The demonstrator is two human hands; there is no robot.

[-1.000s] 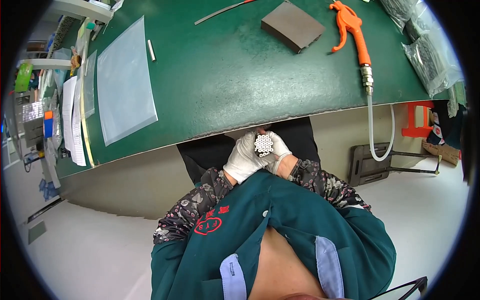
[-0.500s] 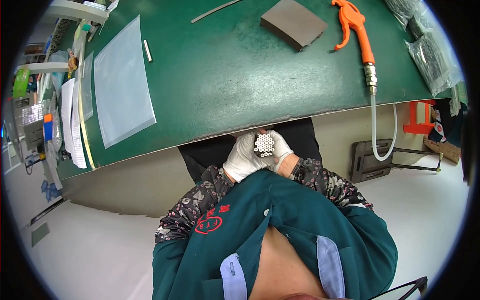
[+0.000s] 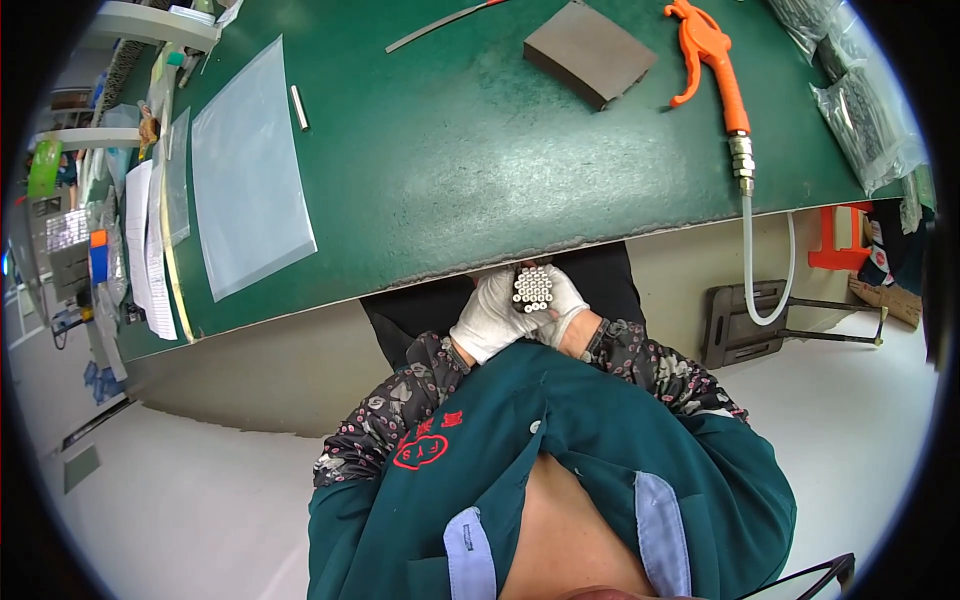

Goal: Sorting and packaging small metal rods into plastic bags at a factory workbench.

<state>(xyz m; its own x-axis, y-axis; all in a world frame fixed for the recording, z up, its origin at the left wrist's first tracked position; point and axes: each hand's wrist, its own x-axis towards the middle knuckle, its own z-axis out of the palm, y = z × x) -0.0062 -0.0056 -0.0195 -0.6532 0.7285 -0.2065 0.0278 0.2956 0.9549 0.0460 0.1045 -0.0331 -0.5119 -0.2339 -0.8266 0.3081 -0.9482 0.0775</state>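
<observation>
Both gloved hands meet just below the table edge [image 3: 400, 285]: the left hand [image 3: 490, 320] wraps from the left and the right hand [image 3: 565, 305] closes from the right, fingers curled tight on a bundle of rods [image 3: 533, 288] held end-up between them. The step looks like squaring the rod ends; lifting them onto the table calls for a firm, even grip. Up-left lies a plastic bag [image 3: 245, 170] with a loose rod [image 3: 299, 107]; above, a grey block [image 3: 590, 52]; up-right, an orange air gun [image 3: 710, 65] whose hose [image 3: 765, 270] hangs near the right hand.

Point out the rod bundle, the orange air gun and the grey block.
rod bundle [image 3: 533, 288], head view, on the rod ends
orange air gun [image 3: 712, 62], head view, on its body
grey block [image 3: 588, 52], head view, on its top face
</observation>
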